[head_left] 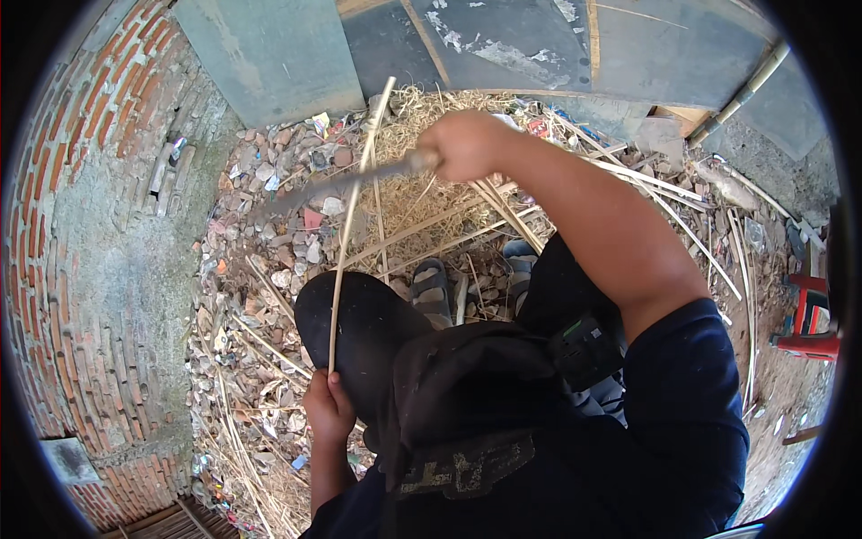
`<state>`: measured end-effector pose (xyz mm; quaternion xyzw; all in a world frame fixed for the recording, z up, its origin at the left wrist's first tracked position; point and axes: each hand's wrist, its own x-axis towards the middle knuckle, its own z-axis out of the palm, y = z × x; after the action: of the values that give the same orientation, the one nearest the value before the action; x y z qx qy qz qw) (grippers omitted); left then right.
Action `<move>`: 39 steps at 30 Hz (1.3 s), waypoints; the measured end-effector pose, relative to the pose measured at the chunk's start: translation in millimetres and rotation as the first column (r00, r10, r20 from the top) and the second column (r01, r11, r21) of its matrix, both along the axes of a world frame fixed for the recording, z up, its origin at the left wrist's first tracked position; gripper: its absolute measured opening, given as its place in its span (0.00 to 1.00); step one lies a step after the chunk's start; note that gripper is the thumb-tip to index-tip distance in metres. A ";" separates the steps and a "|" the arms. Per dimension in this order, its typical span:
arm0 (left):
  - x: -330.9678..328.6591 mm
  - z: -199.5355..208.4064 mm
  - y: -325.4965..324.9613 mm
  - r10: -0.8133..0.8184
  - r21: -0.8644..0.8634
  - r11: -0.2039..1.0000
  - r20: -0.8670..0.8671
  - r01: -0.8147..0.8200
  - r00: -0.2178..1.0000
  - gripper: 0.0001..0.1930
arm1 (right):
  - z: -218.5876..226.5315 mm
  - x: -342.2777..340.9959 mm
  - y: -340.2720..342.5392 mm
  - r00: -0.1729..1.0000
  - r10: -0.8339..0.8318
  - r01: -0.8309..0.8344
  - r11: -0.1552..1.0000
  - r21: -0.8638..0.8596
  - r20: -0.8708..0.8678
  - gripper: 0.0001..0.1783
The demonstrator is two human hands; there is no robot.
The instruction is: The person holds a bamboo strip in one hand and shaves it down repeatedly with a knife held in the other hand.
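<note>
My left hand (329, 407) is closed round the lower end of a long, thin bamboo strip (345, 247). The strip rises past my left knee and slants slightly right toward its far end. My right hand (465, 146) grips the handle of a machete (337, 184), held out in front of me. Its blade points left and crosses the strip, blurred by motion; whether it touches the strip I cannot tell. A heap of pale shavings (417, 211) lies on the ground beneath my right hand, beyond my sandalled feet.
Loose bamboo strips (660, 184) lie to the right, and more strips (235, 440) at the lower left. Rubble and litter (269, 180) cover the ground. A brick wall (108, 251) stands at left, grey panels (503, 40) at the back, a red stool (808, 323) at far right.
</note>
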<state>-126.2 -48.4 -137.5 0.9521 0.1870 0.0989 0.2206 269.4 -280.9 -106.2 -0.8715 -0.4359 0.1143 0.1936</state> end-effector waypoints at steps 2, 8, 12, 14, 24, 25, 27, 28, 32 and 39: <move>8.2 -0.1 -0.4 0.029 -0.046 0.998 -0.034 -0.031 0.999 0.18 | -9.7 18.9 -11.2 0.977 -0.137 0.145 0.989 0.041 -0.161 0.07; 6.1 0.4 -1.2 0.033 -0.036 0.999 -0.031 -0.034 0.999 0.19 | 8.1 -5.9 -1.0 0.998 -0.050 0.047 0.996 0.079 0.033 0.08; 3.4 -0.1 -1.4 0.038 0.025 0.999 0.014 -0.038 0.999 0.19 | 17.7 -24.5 14.2 0.981 0.108 -0.101 0.994 -0.050 0.163 0.08; 2.8 -1.0 -1.6 0.036 0.000 0.999 -0.027 -0.036 0.999 0.14 | -0.8 9.4 -1.3 0.998 -0.056 0.056 0.998 -0.006 0.026 0.08; 3.1 -1.9 1.9 0.024 0.017 1.000 -0.023 -0.023 0.999 0.17 | 10.5 -10.0 1.9 0.999 -0.027 0.028 0.999 -0.016 0.047 0.08; 2.3 -3.0 2.5 0.017 0.013 1.000 -0.006 -0.017 1.000 0.17 | 15.4 -12.5 3.0 0.998 0.019 -0.015 0.998 -0.057 0.064 0.08; 0.0 -3.4 2.6 0.009 0.010 1.000 0.011 -0.009 1.000 0.17 | 7.2 3.0 0.3 1.000 0.027 -0.026 0.992 -0.121 0.000 0.10; 0.9 -4.2 3.8 0.014 -0.004 1.000 0.002 -0.014 1.000 0.18 | 6.0 11.6 -5.2 1.000 0.030 -0.029 0.992 -0.120 0.004 0.10; 6.5 1.2 1.0 0.031 -0.036 0.999 -0.045 -0.032 0.999 0.18 | -3.5 28.7 -22.3 0.954 -0.299 0.300 0.953 0.045 -0.040 0.12; 2.2 -0.6 4.4 -0.017 -0.007 1.000 0.015 0.017 1.000 0.13 | 11.6 -6.1 -2.1 0.989 0.007 -0.006 1.000 -0.005 0.148 0.07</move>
<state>-124.0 -44.0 -138.1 0.9521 0.1777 0.1036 0.2264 263.3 -283.0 -94.6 -0.8766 -0.4516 0.0507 0.1583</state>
